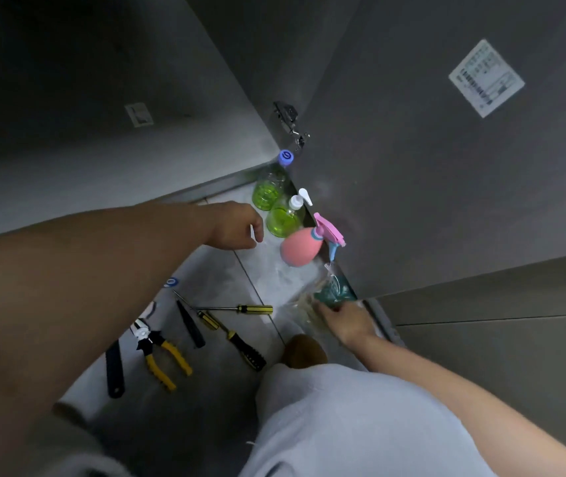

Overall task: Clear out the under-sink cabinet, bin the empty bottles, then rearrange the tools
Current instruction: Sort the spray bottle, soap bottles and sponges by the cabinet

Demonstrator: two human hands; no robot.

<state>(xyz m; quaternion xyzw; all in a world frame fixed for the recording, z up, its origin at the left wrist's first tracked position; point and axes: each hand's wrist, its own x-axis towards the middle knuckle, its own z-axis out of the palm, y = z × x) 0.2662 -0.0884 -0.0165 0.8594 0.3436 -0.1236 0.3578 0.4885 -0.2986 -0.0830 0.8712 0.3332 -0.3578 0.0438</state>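
fingers of our left hand are hanging loosely curled, grasping nothing, just beside the green pump bottle, which is standing on the floor at frame centre. we are judging it light, slick plastic and are favouring the neck below the pump. our right hand is touching a clear bag; we cannot tell whether it is gripping.

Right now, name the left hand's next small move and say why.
Probably close the left hand around the pump bottle. The hand hovers empty right beside it, fingers toward it, and that bottle stands upright on the floor, within easy reach.
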